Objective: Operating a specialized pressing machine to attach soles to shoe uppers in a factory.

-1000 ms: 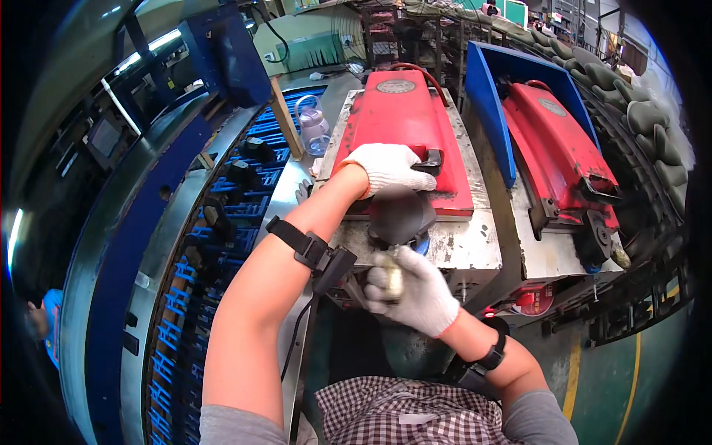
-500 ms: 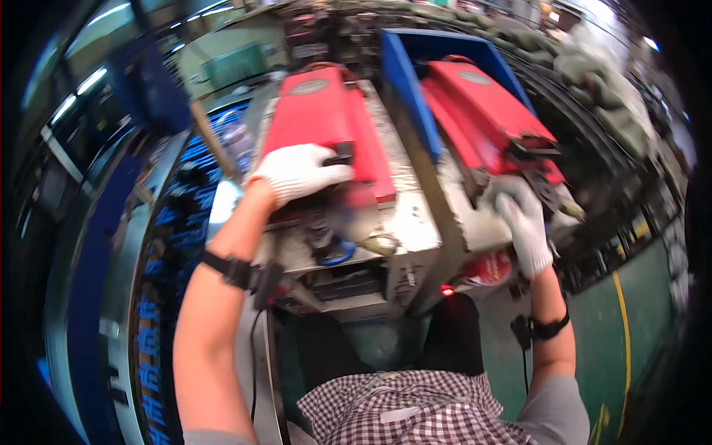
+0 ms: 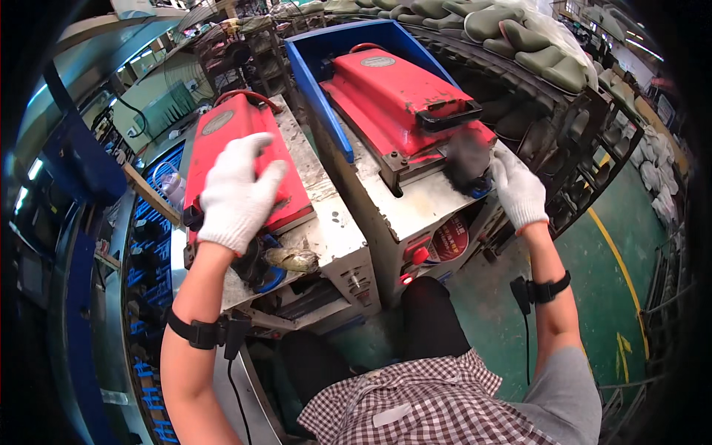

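Two red press machines stand side by side on grey metal tables. My left hand (image 3: 236,194), in a white glove, lies flat on the front edge of the left red press lid (image 3: 222,137). Below that lid a dark shoe part (image 3: 256,265) sits on a blue base, with a yellowish brush (image 3: 293,259) lying beside it. My right hand (image 3: 517,191), also gloved, grips a dark shoe part (image 3: 466,159) at the front corner of the right red press (image 3: 404,93), under its black handle (image 3: 449,116).
A blue panel (image 3: 315,81) stands between the two presses. Red buttons (image 3: 415,259) sit on the right machine's front. Racks of green shoe moulds (image 3: 534,52) run along the right. A blue conveyor line (image 3: 141,259) curves down the left. Green floor with yellow lines lies to the right.
My head has turned right, shifting both presses leftward in view. My right hand left the spot under the left press and reached the right press. The left hand stays on the left lid.
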A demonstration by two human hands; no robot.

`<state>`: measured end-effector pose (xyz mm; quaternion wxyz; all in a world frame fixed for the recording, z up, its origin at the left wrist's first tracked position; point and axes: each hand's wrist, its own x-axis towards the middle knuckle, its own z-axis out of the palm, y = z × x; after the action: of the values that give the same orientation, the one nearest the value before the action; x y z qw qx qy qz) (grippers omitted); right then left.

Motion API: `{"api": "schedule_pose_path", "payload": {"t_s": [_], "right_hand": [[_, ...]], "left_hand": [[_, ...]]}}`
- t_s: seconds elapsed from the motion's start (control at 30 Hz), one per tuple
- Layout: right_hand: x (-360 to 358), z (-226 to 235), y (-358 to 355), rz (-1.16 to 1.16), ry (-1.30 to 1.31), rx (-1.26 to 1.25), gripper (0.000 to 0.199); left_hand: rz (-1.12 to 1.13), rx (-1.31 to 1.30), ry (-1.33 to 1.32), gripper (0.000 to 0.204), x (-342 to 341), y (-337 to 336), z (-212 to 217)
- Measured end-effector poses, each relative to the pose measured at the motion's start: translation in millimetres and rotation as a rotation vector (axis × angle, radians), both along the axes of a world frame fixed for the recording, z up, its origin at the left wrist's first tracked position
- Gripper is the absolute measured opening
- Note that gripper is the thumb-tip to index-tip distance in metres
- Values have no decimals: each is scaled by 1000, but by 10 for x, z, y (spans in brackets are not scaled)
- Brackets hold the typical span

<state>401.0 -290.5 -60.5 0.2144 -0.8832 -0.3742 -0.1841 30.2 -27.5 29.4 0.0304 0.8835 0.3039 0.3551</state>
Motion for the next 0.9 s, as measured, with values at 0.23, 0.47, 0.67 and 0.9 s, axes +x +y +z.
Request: {"api": "schedule_pose_path", "payload": {"t_s": [0.23, 0.47, 0.67, 0.9], "right_hand": [[-674, 65, -249, 261, 140, -43, 65], [-165, 499, 119, 597, 171, 221, 30], [663, 659, 1305, 514, 192, -218, 74], [664, 575, 2242, 432, 213, -745, 124]], "left_hand": [[-464, -1, 315, 55, 1098, -341, -54], [-490, 219, 312, 60, 1767, -324, 59], [-207, 326, -67, 54, 2133, -79, 692], [-87, 450, -166, 69, 2212, 159, 1243]]}}
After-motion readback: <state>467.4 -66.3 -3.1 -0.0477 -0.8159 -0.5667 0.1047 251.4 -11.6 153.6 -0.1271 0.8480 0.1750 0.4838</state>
